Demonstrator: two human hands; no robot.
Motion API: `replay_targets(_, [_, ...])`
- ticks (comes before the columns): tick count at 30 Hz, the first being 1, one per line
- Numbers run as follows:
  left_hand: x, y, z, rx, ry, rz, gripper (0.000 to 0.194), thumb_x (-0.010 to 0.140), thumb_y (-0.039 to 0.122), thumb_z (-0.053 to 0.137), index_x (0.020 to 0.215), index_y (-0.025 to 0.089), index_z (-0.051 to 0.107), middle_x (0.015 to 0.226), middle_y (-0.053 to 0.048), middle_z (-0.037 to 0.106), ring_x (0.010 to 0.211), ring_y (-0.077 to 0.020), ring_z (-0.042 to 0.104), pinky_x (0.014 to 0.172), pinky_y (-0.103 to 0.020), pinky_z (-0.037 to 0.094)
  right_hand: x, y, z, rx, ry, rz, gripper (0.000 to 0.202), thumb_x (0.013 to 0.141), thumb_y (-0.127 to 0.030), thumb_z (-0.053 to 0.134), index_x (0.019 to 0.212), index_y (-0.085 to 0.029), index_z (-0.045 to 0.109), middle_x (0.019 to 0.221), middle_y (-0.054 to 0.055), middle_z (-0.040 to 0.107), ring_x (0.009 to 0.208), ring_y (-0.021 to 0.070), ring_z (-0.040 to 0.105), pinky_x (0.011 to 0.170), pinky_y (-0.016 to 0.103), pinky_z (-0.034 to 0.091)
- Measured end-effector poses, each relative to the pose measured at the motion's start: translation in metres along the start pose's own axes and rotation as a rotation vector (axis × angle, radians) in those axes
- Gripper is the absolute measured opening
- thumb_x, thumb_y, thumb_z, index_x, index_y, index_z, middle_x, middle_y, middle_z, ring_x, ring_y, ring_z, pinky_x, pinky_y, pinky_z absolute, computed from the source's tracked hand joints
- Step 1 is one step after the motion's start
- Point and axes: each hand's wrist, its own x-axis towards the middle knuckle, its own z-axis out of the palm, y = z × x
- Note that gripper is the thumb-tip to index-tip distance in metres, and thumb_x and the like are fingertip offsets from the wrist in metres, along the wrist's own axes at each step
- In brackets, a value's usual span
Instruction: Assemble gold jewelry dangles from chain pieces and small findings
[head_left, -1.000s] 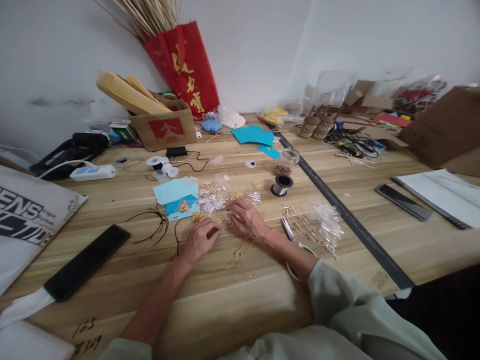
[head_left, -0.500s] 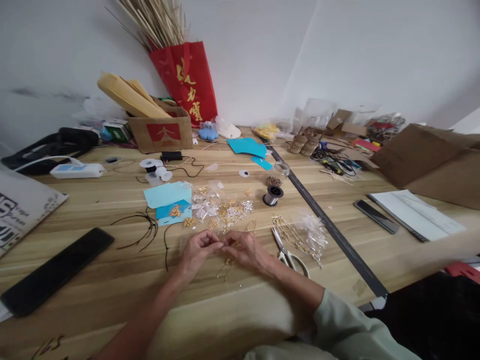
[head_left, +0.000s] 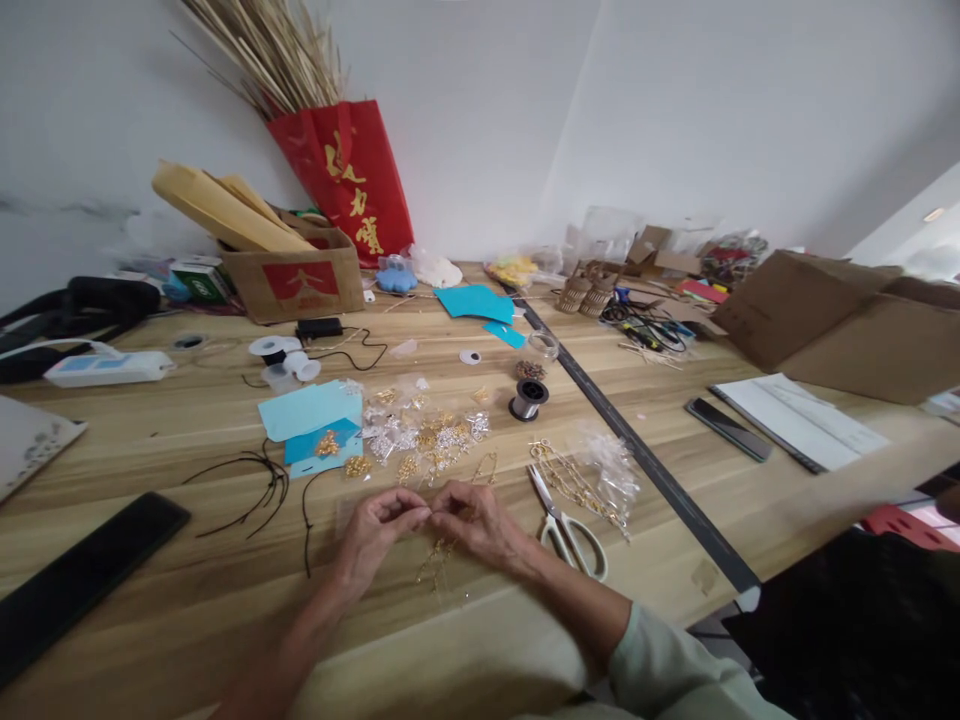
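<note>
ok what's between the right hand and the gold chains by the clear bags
In the head view, the scissors lie between the right hand and those gold chains.

What, if anything, the left hand (head_left: 373, 538) and right hand (head_left: 480, 525) pinch is too small to tell; a gold chain (head_left: 430, 573) lies partly hidden, a black slab (head_left: 90, 580) cropped at left.

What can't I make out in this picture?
All in the head view:
Anything between the left hand and right hand: hidden by them.
Loose gold and silver pieces: too small to count.
Black slab: cut off by left edge.
Dried stalks: cut by top edge.
</note>
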Motion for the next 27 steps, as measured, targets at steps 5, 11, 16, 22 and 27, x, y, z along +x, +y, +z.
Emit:
replay_targets(5, [-0.002,0.005,0.002,0.000,-0.022,-0.028,0.015,0.057,0.028,0.073,0.065,0.016,0.068,0.062,0.000,0.065,0.061,-0.0136,0.057,0.059,-0.023,0.044,-0.002,0.001,-0.001,0.054,-0.010,0.045,0.010,0.081,-0.022,0.058,0.079,-0.013,0.061,0.067,-0.001,0.058,0.061,0.0095,0.050,0.056,0.019,0.037])
replay_targets(11, [0.000,0.003,-0.002,-0.004,-0.044,-0.045,0.018,0.055,0.028,0.075,0.068,0.017,0.070,0.068,-0.002,0.070,0.066,-0.0162,0.062,0.063,-0.025,0.048,-0.003,-0.008,-0.020,-0.258,-0.114,-0.037,0.014,0.086,-0.026,0.054,0.089,-0.015,0.063,0.076,0.002,0.063,0.066,0.0115,0.057,0.057,0.019,0.040])
replay_targets(16, [0.003,-0.001,-0.006,-0.018,-0.041,-0.041,0.026,0.057,0.030,0.073,0.081,0.018,0.073,0.084,-0.004,0.074,0.077,-0.0172,0.063,0.069,-0.025,0.048,0.030,-0.007,-0.077,-0.828,0.040,0.011,0.024,0.086,-0.019,0.052,0.110,-0.016,0.057,0.097,0.007,0.064,0.072,0.0135,0.061,0.067,0.023,0.044])
replay_targets(22, [0.004,-0.005,-0.009,0.021,-0.035,0.003,0.022,0.059,0.033,0.070,0.071,0.015,0.070,0.062,-0.001,0.067,0.061,-0.0145,0.059,0.061,-0.025,0.046,0.076,0.020,-0.110,-1.006,0.092,0.104,0.027,0.079,-0.015,0.057,0.106,-0.013,0.060,0.102,0.012,0.065,0.092,0.0210,0.061,0.076,0.025,0.042])
replay_targets(27, [0.005,-0.004,-0.009,-0.001,-0.014,0.038,0.020,0.060,0.034,0.070,0.068,0.015,0.067,0.060,0.000,0.065,0.060,-0.0139,0.058,0.061,-0.025,0.045,0.080,0.031,-0.104,-1.018,0.097,0.114,0.017,0.080,-0.009,0.050,0.085,-0.015,0.065,0.081,0.009,0.068,0.077,0.0182,0.062,0.064,0.023,0.038])
